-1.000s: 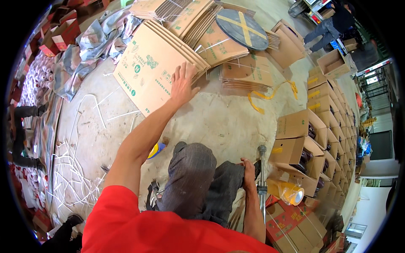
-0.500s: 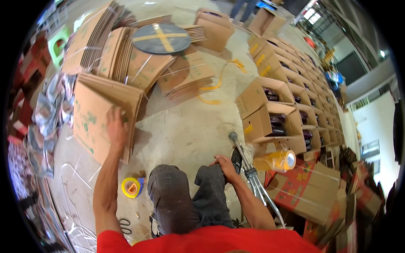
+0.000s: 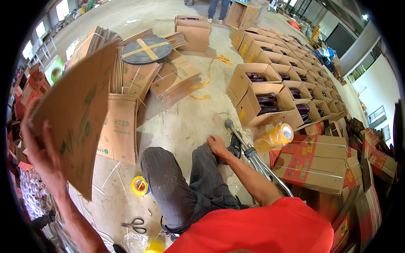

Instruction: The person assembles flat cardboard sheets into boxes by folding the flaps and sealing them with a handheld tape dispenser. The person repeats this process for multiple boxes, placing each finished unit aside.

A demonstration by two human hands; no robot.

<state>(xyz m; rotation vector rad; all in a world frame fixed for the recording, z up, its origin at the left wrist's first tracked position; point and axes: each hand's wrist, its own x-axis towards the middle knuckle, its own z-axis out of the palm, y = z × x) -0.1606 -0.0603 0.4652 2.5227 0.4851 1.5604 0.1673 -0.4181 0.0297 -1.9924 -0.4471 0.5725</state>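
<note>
My left hand [image 3: 48, 158] grips a flattened cardboard box [image 3: 82, 114] by its left edge and holds it raised and tilted on the left side. Its fingers are spread along the board, and one end of the board rises over the stacks behind. Below it, more flattened boxes [image 3: 119, 130] lean together in a bundle. My right hand [image 3: 217, 145] rests on my right knee, fingers laid over it, with nothing held. A metal stand [image 3: 253, 158] slants beside that hand.
Open boxes of eggplants [image 3: 268, 101] stand in rows at right. A yellow tape roll [image 3: 140, 185] and scissors [image 3: 135, 224] lie on the floor by my left leg. A round dark lid [image 3: 147, 50] tops the cardboard stacks. Clear-yellow tape rolls [image 3: 276, 137] sit beside red-printed cartons [image 3: 312, 164].
My left hand has lifted one flattened box off the bundle and swung it up and to the left. My right hand stays on the knee. The view has shifted.
</note>
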